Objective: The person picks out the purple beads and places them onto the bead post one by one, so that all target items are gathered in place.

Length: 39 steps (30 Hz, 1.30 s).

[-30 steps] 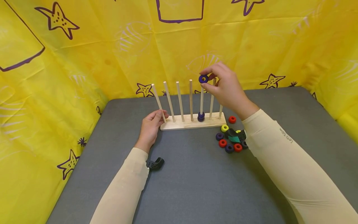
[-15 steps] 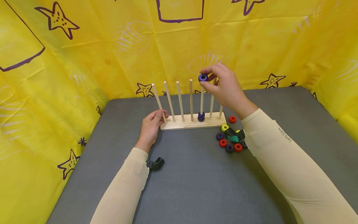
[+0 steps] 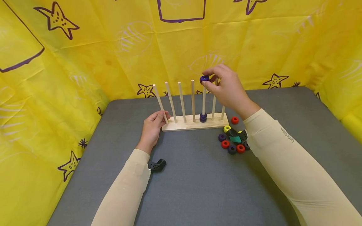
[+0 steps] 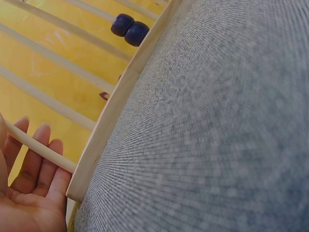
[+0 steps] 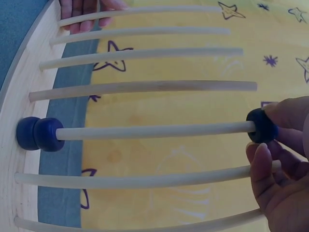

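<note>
A wooden stand [image 3: 195, 125] with a row of upright pegs sits on the table. My left hand [image 3: 152, 128] holds it at the left end, thumb in front of the leftmost peg [image 4: 43, 150] and fingers behind. My right hand [image 3: 224, 86] pinches a dark blue ring bead [image 5: 262, 125] between thumb and fingers at the top of the fifth peg from the left. In the right wrist view, that peg's tip [image 5: 244, 127] meets the bead's hole. Two dark blue beads [image 5: 41, 134] are stacked at this peg's foot. The other pegs carry no beads.
Loose red [image 3: 225, 144], yellow [image 3: 227, 129] and dark blue [image 3: 232, 149] beads lie right of the stand, partly hidden by the black wrist mount [image 3: 236, 136] on the right sleeve. Yellow patterned cloth [image 3: 113, 62] hangs behind the grey table [image 3: 195, 185].
The blue bead in my right hand has turned from hole facing forward to lying nearly flat over the peg, with a slight move left. My left hand stays at the stand.
</note>
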Tool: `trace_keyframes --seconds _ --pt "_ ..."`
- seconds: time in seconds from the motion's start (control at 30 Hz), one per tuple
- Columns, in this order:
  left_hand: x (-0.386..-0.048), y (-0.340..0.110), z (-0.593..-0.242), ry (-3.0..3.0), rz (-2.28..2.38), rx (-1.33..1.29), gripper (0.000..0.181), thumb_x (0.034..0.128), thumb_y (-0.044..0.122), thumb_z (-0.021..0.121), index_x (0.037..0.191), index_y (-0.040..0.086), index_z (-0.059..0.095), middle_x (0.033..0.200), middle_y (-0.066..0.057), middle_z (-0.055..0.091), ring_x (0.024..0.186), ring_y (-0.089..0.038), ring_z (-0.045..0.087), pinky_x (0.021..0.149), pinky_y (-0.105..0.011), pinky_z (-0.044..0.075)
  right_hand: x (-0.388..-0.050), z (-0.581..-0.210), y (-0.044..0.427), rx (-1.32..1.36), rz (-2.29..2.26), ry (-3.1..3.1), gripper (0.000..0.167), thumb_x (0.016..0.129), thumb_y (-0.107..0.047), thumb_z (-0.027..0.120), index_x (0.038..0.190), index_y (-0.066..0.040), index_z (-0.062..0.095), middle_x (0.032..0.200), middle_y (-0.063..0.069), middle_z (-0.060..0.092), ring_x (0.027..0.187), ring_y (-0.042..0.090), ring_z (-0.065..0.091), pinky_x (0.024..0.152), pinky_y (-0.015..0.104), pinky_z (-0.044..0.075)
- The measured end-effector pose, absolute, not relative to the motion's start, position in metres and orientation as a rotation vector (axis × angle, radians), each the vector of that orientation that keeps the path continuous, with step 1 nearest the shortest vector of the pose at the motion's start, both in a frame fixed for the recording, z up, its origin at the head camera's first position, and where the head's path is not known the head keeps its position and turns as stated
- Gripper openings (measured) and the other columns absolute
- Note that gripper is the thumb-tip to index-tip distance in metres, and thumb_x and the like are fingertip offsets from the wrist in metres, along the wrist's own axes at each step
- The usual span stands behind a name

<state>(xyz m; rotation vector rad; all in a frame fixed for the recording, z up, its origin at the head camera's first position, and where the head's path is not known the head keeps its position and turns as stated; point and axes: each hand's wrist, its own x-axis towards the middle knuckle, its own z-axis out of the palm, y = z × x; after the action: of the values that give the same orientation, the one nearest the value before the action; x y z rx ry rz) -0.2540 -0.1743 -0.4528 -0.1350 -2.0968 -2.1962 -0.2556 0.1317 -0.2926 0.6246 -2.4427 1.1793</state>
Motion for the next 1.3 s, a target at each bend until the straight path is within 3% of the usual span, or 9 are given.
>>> trace_keyframes --seconds 0.37,0.87,1.3 --pt "-0.2523 -0.1748 -0.451 -2.091 -2.21 -0.14 0.048 0.115 0.029 0.06 0.132 -0.016 0.066 0.124 -0.025 0.071 0.12 -0.034 0.068 0.109 -0.045 0.052 -0.2541 -0.2921 0.133 0.605 1.201 -2.467 0.025 0.105 -0.011 0.076 0.127 0.001 0.073 0.123 0.012 0.065 0.108 0.026 0.064 0.084 0.037 0.05" --pt "-0.2521 -0.1753 -0.4525 -2.114 -2.199 -0.134 0.05 0.1146 0.031 0.06 0.133 -0.015 0.066 0.126 -0.025 0.071 0.122 -0.035 0.067 0.109 -0.045 0.052 -0.2539 -0.294 0.1335 0.628 1.171 -2.447 0.014 0.104 -0.011 0.077 0.113 -0.001 0.075 0.113 0.011 0.066 0.105 0.028 0.062 0.08 0.038 0.048" --pt "-0.2529 -0.1744 -0.4519 -2.101 -2.208 -0.143 0.05 0.1145 0.031 0.061 0.132 -0.015 0.066 0.124 -0.025 0.071 0.121 -0.036 0.067 0.109 -0.046 0.052 -0.2535 -0.2939 0.135 0.64 1.159 -2.453 0.021 0.102 -0.008 0.078 0.121 0.002 0.073 0.117 0.014 0.066 0.107 0.033 0.06 0.085 0.039 0.049"
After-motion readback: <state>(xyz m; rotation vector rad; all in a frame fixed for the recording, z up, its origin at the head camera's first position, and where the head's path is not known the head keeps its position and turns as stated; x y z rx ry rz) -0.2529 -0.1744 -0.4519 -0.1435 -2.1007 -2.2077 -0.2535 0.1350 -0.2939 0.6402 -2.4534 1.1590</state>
